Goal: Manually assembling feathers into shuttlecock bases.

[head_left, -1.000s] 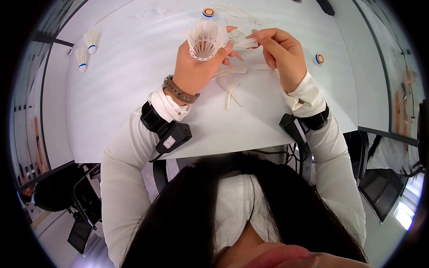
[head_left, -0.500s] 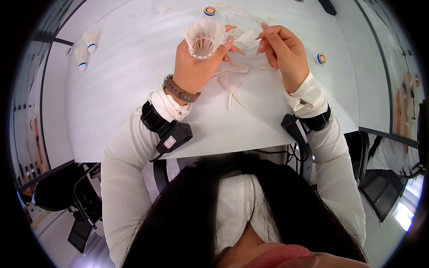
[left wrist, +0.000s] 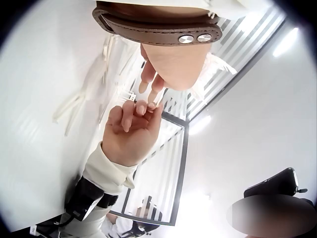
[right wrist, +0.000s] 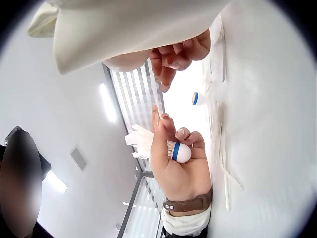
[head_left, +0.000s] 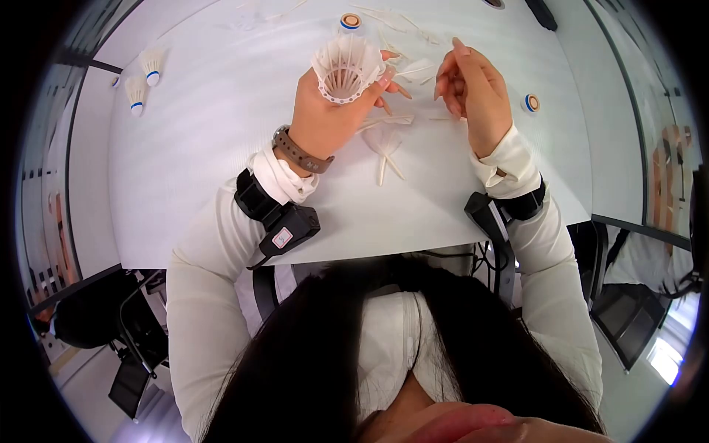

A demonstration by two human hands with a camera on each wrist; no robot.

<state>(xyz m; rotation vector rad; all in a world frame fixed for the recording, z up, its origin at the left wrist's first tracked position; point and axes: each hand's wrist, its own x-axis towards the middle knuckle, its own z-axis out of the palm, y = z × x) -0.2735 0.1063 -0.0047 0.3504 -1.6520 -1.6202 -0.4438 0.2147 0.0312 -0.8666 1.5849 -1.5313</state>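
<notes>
The left hand (head_left: 329,118) grips a white feather shuttlecock (head_left: 346,70), its feather skirt facing up in the head view. Its cork base with a blue band (right wrist: 181,152) shows against the palm in the right wrist view. A loose feather (right wrist: 157,94) sticks out from the left thumb and fingertips. To the right, the right hand (head_left: 480,96) is raised apart from the left, its fingers loosely bent and nothing visibly held. The left wrist view shows the right hand (left wrist: 131,134) palm toward the camera.
Crossed loose feathers (head_left: 384,159) lie on the white table (head_left: 221,184) below the hands, and more lie beyond them. Two shuttlecocks (head_left: 151,68) (head_left: 136,96) are at the left. Blue-banded cork bases lie at the back (head_left: 350,21) and right (head_left: 530,102).
The right hand has drawn back from the feather at the left fingertips and moved slightly right, its pinch loosened. The left hand has kept its grip on the shuttlecock and shifted very slightly.
</notes>
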